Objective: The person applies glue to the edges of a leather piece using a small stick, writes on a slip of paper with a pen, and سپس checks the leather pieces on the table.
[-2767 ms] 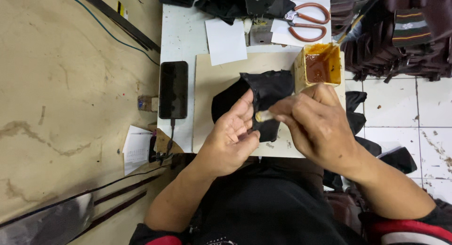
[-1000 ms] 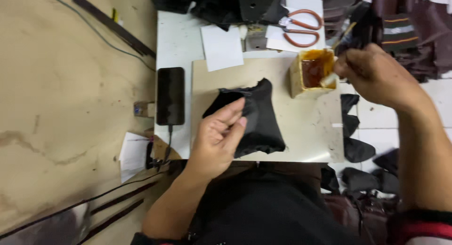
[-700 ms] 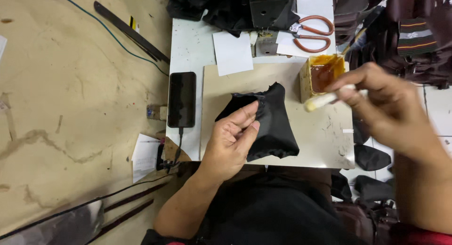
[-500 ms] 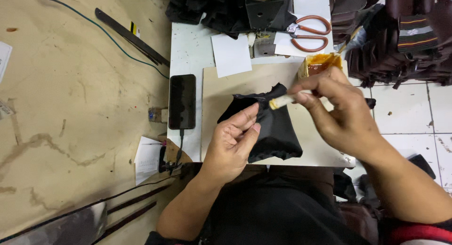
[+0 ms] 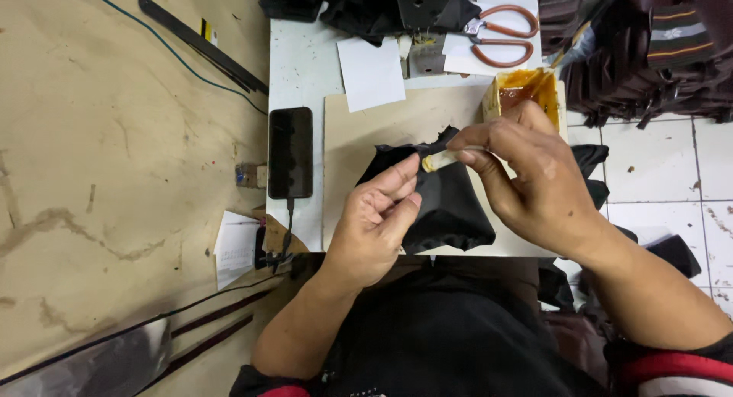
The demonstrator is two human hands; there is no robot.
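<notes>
A black piece of leather-like material (image 5: 447, 206) lies on a tan board (image 5: 366, 130). My left hand (image 5: 378, 217) pins its left edge down with thumb and fingers. My right hand (image 5: 527, 179) grips a small pale glue applicator (image 5: 439, 160), whose yellowed tip touches the top edge of the black piece beside my left fingertips. An open yellow container of amber glue (image 5: 523, 91) stands just behind my right hand at the board's far right corner.
A black phone (image 5: 290, 153) on a cable lies left of the board. A white paper slip (image 5: 370, 72), orange-handled scissors (image 5: 500, 34) and dark material pieces sit at the back. Stacked dark goods (image 5: 649, 53) fill the right; tiled floor lies below them.
My right hand left the glue container and came back left with the applicator, putting its tip on the black piece. My left hand stayed holding the piece.
</notes>
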